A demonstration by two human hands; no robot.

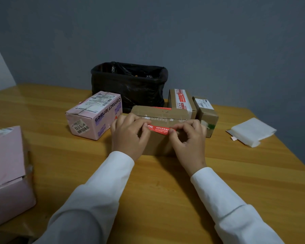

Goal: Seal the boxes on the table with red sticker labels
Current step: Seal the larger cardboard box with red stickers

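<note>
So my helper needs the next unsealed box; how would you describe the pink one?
On the wooden table, left of the black-lined bin, stands the pink box. Unlike the brown cartons, it reads "Contact lenses" in purple.

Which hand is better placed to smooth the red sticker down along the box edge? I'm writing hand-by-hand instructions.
Probably the left hand: its fingers lie over the red sticker's left end on the brown box, while the right hand pinches the other end.

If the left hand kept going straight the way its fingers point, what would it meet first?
Probably the right hand: the left hand points rightward along the red sticker label on the brown cardboard box, though depth is unclear.
</note>
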